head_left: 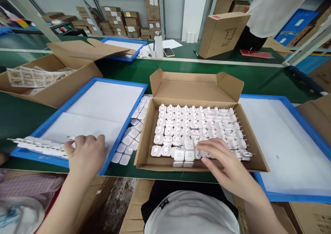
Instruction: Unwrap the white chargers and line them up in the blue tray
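Note:
An open cardboard box (144, 148) stands in front of me, filled with rows of white plug chargers (178, 122), most with pins upward. At its near side a few chargers (179, 154) lie turned, with flat faces toward me. My right hand (224, 161) reaches over the box's front right part, fingers stretched and a little apart, fingertips beside the chargers. On the left, my left hand (86, 154) is curled over the right end of a row of white chargers (42, 147) at the near edge of a blue-rimmed tray (85, 85). Its fingertips are hidden.
More chargers (129, 141) lie between tray and box. Another blue-rimmed tray (289, 144) is at the right. A carton (77, 75) with white dividers stands back left. Across the table are a bottle (158, 46), a phone (169, 52), an upright carton (219, 34) and a person (276, 10).

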`<act>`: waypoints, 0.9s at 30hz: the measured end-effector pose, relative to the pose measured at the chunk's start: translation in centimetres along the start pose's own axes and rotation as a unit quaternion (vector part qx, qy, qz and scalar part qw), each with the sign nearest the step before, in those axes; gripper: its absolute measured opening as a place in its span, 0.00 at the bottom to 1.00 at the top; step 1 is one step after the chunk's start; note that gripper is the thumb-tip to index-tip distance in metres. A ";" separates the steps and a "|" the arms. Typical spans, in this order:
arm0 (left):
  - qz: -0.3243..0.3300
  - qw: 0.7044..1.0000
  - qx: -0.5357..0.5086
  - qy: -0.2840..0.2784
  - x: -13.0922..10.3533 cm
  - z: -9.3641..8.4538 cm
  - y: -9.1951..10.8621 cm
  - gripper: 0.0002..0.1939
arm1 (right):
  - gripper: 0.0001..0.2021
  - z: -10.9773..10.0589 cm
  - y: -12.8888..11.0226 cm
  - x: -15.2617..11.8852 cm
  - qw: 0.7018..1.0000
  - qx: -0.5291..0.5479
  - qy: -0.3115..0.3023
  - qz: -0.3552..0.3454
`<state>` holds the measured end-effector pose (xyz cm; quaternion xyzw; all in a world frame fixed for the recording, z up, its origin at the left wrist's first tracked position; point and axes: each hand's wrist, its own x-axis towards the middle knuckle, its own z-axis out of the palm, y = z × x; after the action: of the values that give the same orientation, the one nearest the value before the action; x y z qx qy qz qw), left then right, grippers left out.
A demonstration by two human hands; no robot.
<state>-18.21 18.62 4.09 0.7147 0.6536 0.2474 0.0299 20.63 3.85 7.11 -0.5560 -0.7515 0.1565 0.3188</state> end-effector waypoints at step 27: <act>-0.076 0.712 -0.623 -0.315 -14.7 0.4 16.0 0.26 | 0.12 5.1 -3.6 -1.2 0.938 0.324 0.123 -0.012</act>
<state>-3.72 2.52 4.98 0.5190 0.3562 0.3558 0.6907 14.82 2.12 5.05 -0.4285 -0.6214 0.3179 0.5738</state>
